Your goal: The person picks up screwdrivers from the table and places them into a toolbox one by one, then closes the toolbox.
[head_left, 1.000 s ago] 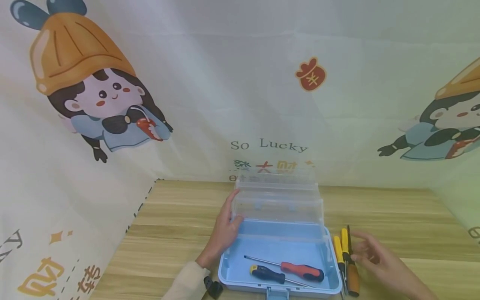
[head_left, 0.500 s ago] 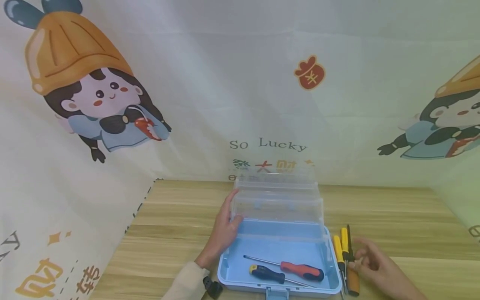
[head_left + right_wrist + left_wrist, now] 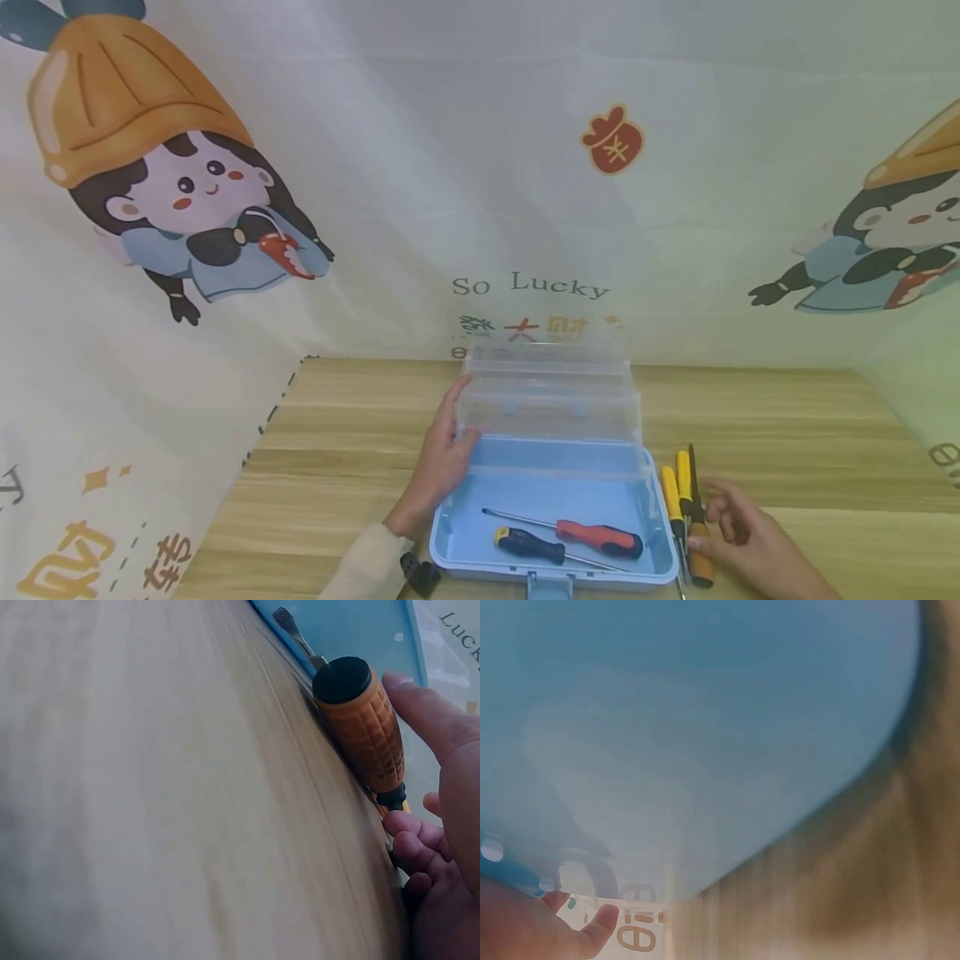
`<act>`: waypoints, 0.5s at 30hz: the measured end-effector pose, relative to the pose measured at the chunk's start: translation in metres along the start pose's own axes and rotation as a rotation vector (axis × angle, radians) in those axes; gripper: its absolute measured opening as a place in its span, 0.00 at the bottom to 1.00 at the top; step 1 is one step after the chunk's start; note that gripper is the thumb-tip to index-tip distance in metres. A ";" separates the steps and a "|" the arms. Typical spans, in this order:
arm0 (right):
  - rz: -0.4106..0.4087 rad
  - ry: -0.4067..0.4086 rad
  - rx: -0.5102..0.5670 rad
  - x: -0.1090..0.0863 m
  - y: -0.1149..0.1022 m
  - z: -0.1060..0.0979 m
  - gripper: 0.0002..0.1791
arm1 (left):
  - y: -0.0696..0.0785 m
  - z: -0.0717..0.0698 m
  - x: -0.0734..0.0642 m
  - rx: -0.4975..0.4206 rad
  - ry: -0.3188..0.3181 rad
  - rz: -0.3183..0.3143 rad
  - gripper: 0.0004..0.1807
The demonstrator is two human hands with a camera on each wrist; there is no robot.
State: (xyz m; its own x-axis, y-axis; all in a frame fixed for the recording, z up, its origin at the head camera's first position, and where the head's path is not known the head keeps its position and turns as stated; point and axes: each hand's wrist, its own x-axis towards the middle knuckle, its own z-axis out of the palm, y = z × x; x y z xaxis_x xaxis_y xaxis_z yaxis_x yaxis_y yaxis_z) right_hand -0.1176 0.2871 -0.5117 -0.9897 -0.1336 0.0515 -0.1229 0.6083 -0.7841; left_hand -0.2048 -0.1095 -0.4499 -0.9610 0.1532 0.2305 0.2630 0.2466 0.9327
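Touching the orange handle [image 3: 365, 735], the right hand [image 3: 748, 540] seemingly pinches it; the left hand [image 3: 441, 462] holds the clear lid [image 3: 551, 417]

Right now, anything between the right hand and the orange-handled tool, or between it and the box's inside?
Nothing visible between the right hand and the orange-handled tool. Between that tool and the inside of the blue box: two yellow-handled tools, then the box's right wall.
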 end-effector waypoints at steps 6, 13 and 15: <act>-0.006 -0.003 -0.013 0.001 0.002 0.000 0.39 | 0.009 -0.001 -0.003 0.002 0.003 0.004 0.37; -0.080 -0.002 0.021 0.002 0.006 -0.004 0.37 | 0.007 -0.001 -0.003 -0.009 0.000 -0.003 0.37; -0.099 -0.002 0.026 0.003 0.008 -0.004 0.37 | 0.007 -0.001 -0.003 -0.012 0.000 0.000 0.37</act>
State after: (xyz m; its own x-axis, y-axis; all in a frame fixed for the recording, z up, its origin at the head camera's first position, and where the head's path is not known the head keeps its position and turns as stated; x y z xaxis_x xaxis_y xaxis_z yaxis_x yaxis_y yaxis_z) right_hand -0.1220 0.2947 -0.5151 -0.9727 -0.1934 0.1281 -0.2178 0.5717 -0.7910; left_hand -0.2004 -0.1090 -0.4434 -0.9610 0.1535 0.2300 0.2616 0.2348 0.9362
